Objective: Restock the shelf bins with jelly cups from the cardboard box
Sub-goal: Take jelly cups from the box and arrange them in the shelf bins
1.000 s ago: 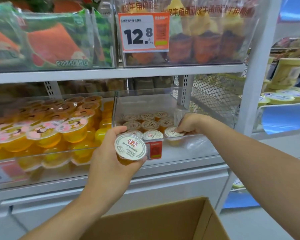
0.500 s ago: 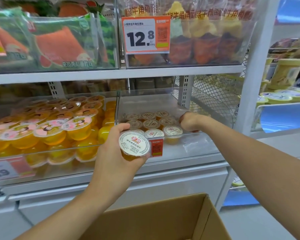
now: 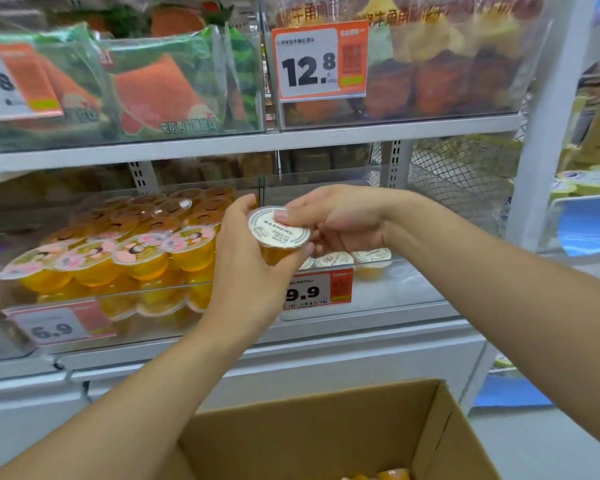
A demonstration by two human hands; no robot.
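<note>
1. The left hand (image 3: 253, 271) has its grip curled round the jelly cup (image 3: 278, 233) from below; the right hand (image 3: 336, 220) pinches its foil lid edge from above.
2. The cup sits upright, lid toward the camera, in front of the right-hand shelf bin (image 3: 406, 289).
3. That bin lies just behind and right, so the right hand is nearer.
4. The cardboard box (image 3: 326, 438) is below.

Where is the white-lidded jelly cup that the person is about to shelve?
The jelly cup is in the middle of the head view, held between the left hand and right hand, just in front of the bin with the 9.9 price tag.
</note>
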